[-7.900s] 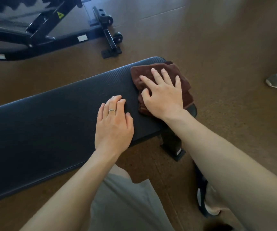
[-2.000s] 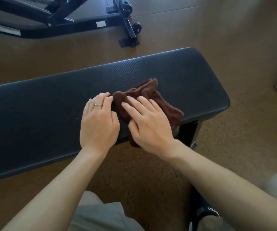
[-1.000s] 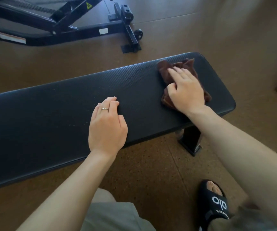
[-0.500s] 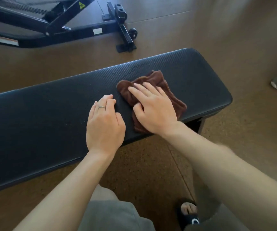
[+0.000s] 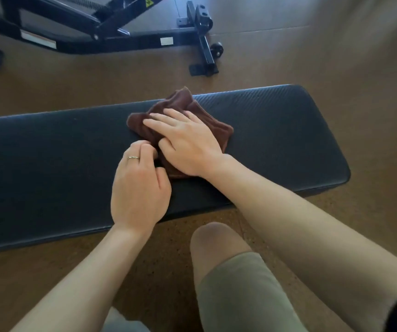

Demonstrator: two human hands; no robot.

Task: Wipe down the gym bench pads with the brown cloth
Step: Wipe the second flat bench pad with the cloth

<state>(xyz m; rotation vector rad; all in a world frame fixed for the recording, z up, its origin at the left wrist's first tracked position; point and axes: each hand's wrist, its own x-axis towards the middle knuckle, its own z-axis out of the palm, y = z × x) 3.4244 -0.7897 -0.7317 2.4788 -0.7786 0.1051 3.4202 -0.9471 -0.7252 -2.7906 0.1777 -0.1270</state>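
The black gym bench pad (image 5: 276,130) runs across the view from left to right. The brown cloth (image 5: 180,104) lies crumpled on its middle, reaching the far edge. My right hand (image 5: 185,144) presses flat on the cloth with its fingers straight and pointing left. My left hand (image 5: 140,185) rests on the pad right beside it. The left fingers are curled against the cloth's near-left edge and the thumb touches its near corner. Whether they pinch the cloth is hidden.
A black steel frame of another gym machine (image 5: 111,41) with a small wheel (image 5: 216,50) stands on the brown floor (image 5: 336,56) beyond the bench. My knee in olive shorts (image 5: 221,255) is below the pad's near edge.
My right hand has slid the cloth left and toward the pad's far edge. The left fingers, flat on the pad before, have curled up against the cloth.
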